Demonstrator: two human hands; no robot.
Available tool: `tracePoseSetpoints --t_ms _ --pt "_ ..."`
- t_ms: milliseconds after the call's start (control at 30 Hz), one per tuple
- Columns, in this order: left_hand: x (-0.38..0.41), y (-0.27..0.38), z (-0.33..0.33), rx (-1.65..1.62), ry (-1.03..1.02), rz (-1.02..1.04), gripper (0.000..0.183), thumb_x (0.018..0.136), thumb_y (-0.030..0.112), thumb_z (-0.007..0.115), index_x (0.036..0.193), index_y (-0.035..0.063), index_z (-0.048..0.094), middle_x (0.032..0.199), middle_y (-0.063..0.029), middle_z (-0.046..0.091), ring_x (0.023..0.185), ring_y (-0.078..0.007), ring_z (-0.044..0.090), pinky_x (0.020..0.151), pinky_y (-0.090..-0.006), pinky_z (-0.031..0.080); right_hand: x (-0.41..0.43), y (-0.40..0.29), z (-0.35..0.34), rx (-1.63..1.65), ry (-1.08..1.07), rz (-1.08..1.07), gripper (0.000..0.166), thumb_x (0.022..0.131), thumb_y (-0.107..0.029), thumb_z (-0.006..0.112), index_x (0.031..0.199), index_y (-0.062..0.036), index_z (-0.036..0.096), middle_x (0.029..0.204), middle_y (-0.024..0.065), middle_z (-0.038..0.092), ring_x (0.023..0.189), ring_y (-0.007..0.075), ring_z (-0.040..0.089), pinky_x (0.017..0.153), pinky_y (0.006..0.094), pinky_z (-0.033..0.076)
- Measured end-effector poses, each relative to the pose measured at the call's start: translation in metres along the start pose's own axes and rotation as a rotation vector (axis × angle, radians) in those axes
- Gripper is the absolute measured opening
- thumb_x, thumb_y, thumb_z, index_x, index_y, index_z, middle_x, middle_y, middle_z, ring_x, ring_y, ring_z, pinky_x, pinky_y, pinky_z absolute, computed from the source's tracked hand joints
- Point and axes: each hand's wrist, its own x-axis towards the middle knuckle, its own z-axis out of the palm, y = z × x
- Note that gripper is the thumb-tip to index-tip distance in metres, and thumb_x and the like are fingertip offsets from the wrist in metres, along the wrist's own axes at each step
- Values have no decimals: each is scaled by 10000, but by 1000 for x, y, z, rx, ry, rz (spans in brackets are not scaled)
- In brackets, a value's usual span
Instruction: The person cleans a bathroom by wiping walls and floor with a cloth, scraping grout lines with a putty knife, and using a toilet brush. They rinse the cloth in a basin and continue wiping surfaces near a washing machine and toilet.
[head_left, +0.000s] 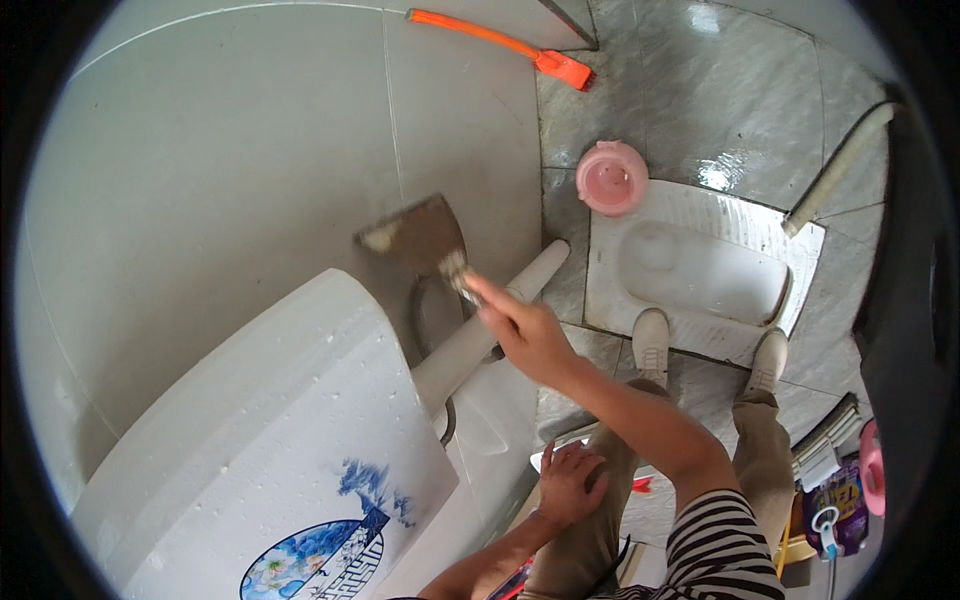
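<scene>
My right hand (529, 337) grips the short handle of a flat, fan-shaped tool (420, 232); blur hides whether it is a brush or a scraper. Its wide brownish head is in front of the grey tiled wall (285, 135), beyond the corner of a white cistern or cabinet (247, 405) wet with drops. Whether the head touches the wall cannot be told. Below the tool a white pipe (536, 270) slants past a dark hose. My left hand (570, 484) rests with spread fingers on my left thigh or knee and holds nothing.
A white squat toilet (705, 270) is set in the grey tiled floor in front of my shoes. On its upper left corner stands a pink plastic basin (613, 178). An orange brush (562, 69) leans by the wall. At right are a slanting pipe (836, 172) and cleaning things (836, 495).
</scene>
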Motion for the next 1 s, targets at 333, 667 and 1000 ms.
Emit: tracePoseSetpoints --t_ms 333,667,1000 --pt "5 -4 2 8 58 13 253 726 277 667 952 164 656 1002 -21 632 1102 -239 520 1032 -516 259 46 32 -4 551 180 409 378 953 -268 498 1300 -118 501 656 -74 386 480 33 364 370 201 258" --pt "11 -4 -5 -21 46 34 252 713 232 669 954 164 647 992 -21 621 1116 -252 509 1025 -544 255 173 39 -78 597 377 676 204 935 -265 439 1053 -140 551 526 8 408 379 108 344 348 259 221" --pt "14 0 -7 -14 51 49 247 699 239 666 930 156 640 986 -37 611 1070 -273 513 1013 -549 261 185 45 -107 712 349 739 180 921 -309 489 882 -134 473 570 11 459 395 94 364 344 226 217"
